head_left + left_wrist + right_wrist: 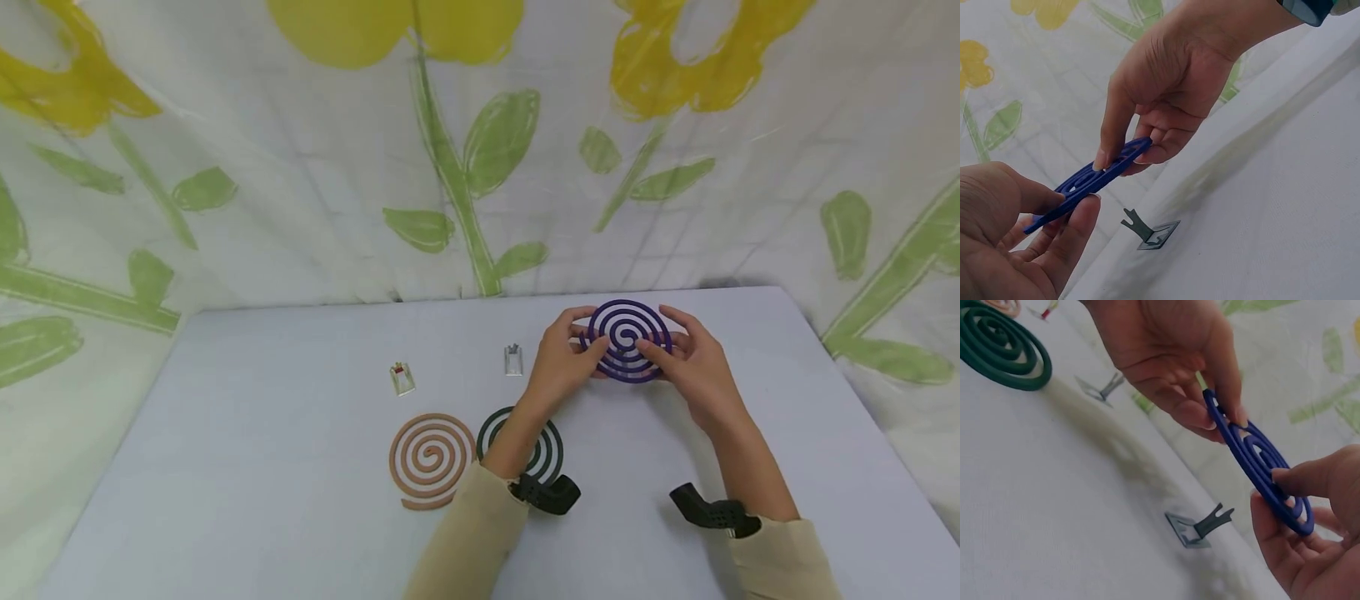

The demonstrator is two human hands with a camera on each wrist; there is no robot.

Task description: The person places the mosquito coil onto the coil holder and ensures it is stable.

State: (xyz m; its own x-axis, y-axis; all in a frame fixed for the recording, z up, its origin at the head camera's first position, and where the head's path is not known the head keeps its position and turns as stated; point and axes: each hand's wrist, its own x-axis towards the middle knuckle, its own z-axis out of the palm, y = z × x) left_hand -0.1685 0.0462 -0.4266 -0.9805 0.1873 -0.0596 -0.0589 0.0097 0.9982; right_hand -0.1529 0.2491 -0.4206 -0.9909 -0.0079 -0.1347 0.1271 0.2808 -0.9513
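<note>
Both hands hold a blue-purple mosquito coil (627,336) raised above the table's back right part. My left hand (562,357) pinches its left edge, thumb on the near face and fingers behind. On the opposite edge, my right hand (701,371) pinches it the same way. In the wrist views the coil is tilted. Beneath it, a small metal coil stand (1210,523) with an upright forked tab sits on the table; the head view mostly hides this stand behind the coil. Partly covered by my left forearm lies a green coil (560,446).
A brown coil (431,452) lies left of the green one. Behind them sit two more metal stands, one (513,361) near my left hand and one with a red part (402,380) farther left. A flower-painted curtain (315,167) hangs behind the white table (247,450).
</note>
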